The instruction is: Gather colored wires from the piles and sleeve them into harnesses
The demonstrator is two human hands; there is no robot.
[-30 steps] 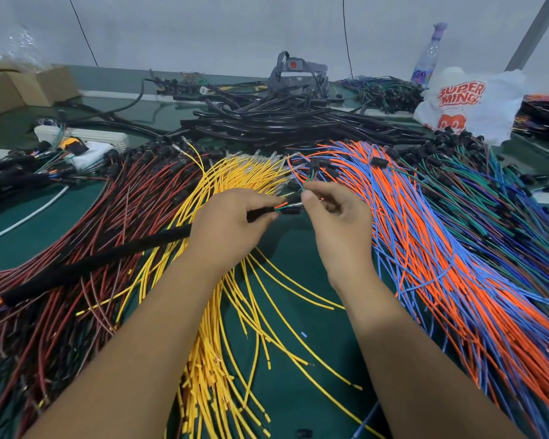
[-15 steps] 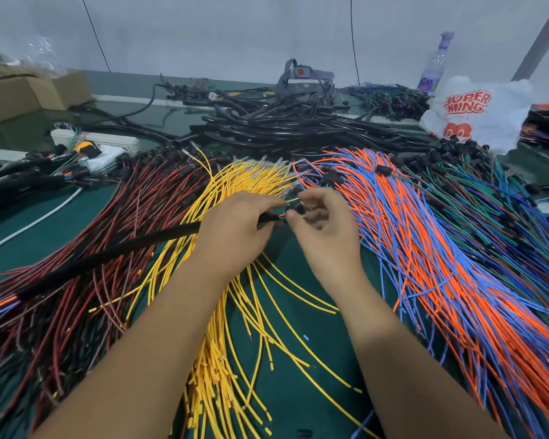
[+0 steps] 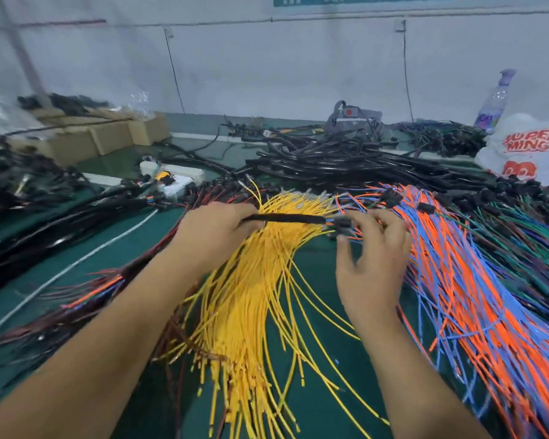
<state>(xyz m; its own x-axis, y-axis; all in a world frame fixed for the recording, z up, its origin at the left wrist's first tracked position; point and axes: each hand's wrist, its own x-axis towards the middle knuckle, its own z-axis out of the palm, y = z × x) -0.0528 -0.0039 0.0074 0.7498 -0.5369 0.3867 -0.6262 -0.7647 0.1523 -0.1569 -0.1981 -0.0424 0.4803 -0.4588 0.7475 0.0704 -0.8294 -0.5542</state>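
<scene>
The left hand (image 3: pixel 216 236) grips a black sleeve (image 3: pixel 286 218) that runs level across the top of the yellow wires (image 3: pixel 251 296), its fingers curled round the sleeve's near end. The right hand (image 3: pixel 371 248) pinches the small black connector (image 3: pixel 341 224) and the short colored wire ends showing at the sleeve's other mouth, its other fingers loosely spread. The step in hand looks like drawing the bundle through; it should go best if the left hand holds the sleeve straight and taut while the right pulls along its line, not sideways, so the wires do not bunch at the mouth. Room is tight: the orange and blue wires (image 3: pixel 457 280) lie just beside the right hand, the dark red wires (image 3: pixel 86 312) under the left forearm, and loose ends could snag. The bare green tabletop (image 3: pixel 314 274) between the hands is the clearest place to work.
</scene>
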